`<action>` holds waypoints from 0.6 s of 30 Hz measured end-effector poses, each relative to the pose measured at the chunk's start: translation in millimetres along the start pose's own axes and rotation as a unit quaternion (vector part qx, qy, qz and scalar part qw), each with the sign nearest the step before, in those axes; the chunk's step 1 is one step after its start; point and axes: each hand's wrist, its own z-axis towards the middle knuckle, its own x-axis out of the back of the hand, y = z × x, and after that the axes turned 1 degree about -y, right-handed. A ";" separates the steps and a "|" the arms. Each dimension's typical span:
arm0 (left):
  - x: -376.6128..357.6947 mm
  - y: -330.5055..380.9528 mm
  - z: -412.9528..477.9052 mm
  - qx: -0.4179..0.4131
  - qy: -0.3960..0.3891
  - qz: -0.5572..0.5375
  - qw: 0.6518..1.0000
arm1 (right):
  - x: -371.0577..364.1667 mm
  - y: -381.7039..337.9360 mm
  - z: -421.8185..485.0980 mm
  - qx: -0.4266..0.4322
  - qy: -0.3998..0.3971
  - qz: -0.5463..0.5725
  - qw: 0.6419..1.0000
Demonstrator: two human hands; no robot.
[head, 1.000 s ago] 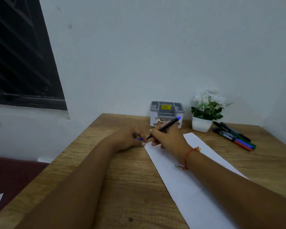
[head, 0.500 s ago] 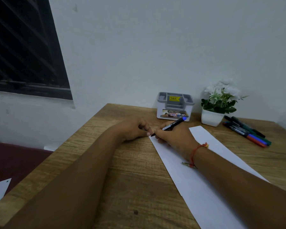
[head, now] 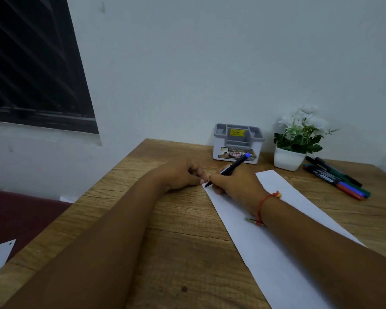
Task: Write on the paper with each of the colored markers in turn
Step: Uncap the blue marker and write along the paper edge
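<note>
Blue-ended marker [head: 232, 168] is pinched in the right hand [head: 236, 186], tip on the paper's [head: 276, 241] upper-left corner; the left hand [head: 183, 175], fingers curled, steadies that edge at frame centre.

A small study corner in what appears to be a home: a wood-grain tabletop [head: 178, 237] is pushed into the angle of two plain white walls [head: 198, 63], beside a dark window [head: 29, 63] with slanted bars. Against the back wall stand a grey-and-white desk organizer [head: 238, 142] with a yellow price sticker and a white pot of artificial flowers [head: 296, 139]. A row of markers [head: 337, 178] lies near a long strip of white paper [head: 274, 241].
</note>
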 end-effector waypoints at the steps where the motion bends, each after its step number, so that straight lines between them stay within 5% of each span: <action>1: 0.5 0.5 -0.2 -0.002 -0.002 0.003 1.000 | 0.6 1.2 0.4 -0.006 0.007 0.017 1.000; 18: -1.5 -1.4 1.2 0.007 0.000 -0.014 1.000 | -0.5 4.6 2.8 0.002 0.005 0.026 1.000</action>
